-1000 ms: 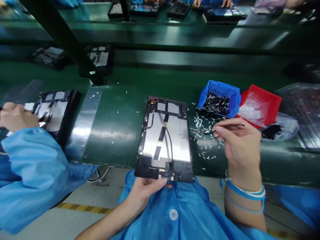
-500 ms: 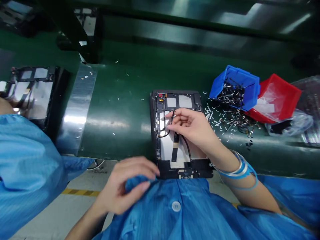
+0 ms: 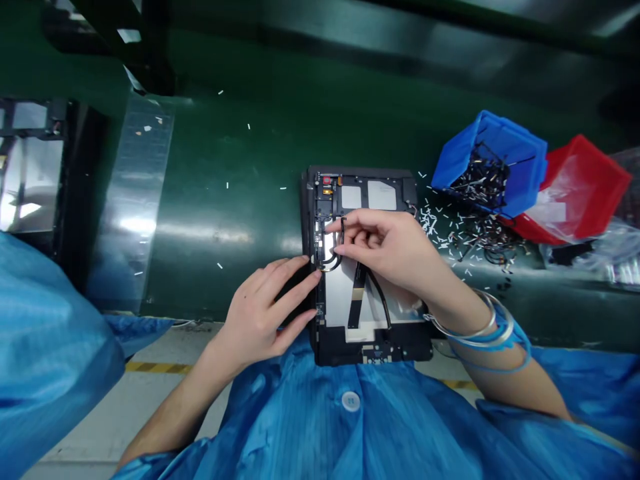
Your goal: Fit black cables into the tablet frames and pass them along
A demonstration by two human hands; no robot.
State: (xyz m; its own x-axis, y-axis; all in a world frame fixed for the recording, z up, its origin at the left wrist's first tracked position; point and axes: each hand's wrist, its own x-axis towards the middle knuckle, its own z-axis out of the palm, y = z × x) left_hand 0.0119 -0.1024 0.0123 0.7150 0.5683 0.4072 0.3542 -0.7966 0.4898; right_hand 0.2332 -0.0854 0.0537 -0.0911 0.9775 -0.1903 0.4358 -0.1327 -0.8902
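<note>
An opened tablet-like device (image 3: 336, 303) lies on the green work surface in front of me, its circuit board and silvery battery plates showing. My right hand (image 3: 385, 243) is above its middle, thumb and index finger pinching a thin black cable (image 3: 341, 241). That cable curves down to the board along the device's left side. My left hand (image 3: 273, 303) has its fingers spread, with the tips at the device's left edge, near the cable's lower end. A wide black flat ribbon (image 3: 357, 300) with a tan band runs along the battery.
On the right stand a blue bin (image 3: 525, 177) holding many small dark parts and a red bin (image 3: 595, 193) with clear plastic. White scraps and dark cables (image 3: 493, 237) lie scattered beside them. Another device (image 3: 37, 160) and a co-worker's blue sleeve (image 3: 50, 360) are at left.
My left hand has risen from beside my lap to the device's left edge, its fingers spreading. My right hand keeps its pinch on the cable. The whole view has shifted slightly.
</note>
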